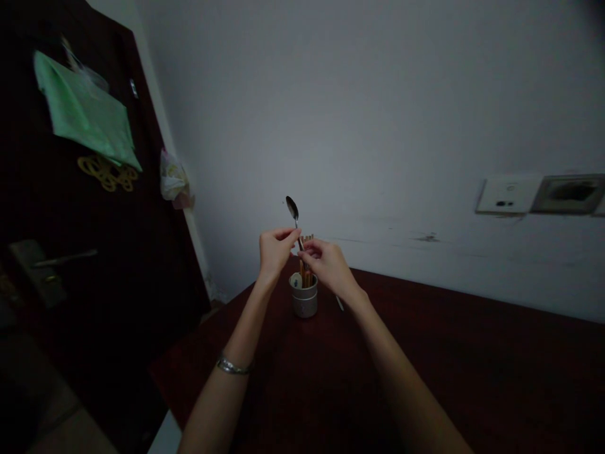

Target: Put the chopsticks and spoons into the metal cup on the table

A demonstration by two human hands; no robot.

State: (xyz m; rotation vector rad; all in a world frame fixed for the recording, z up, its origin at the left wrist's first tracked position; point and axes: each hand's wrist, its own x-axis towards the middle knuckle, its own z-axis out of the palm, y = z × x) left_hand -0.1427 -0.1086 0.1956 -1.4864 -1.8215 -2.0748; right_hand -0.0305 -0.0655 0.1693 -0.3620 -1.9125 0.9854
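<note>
A metal spoon (292, 208) is held with its bowl up, slightly tilted to the left. My left hand (276, 251) pinches its handle just below the bowl. Lower on the same handle, my right hand (327, 261) grips it between thumb and fingers. Right below both hands stands a light grey cup (304, 302) with several wooden chopsticks (307, 277) upright in it. My right hand partly covers the chopsticks, and the spoon's lower end is hidden. Behind my right wrist, a thin light-coloured utensil handle (339, 303) lies on the table, mostly out of sight.
The dark red table (449, 353) reaches to the pale wall (359, 126), which has sockets (508, 195) at right. On the left is a dark door (155, 252) with a handle (66, 258) and a hanging green cloth (87, 113). A plastic bag (172, 178) hangs beside it.
</note>
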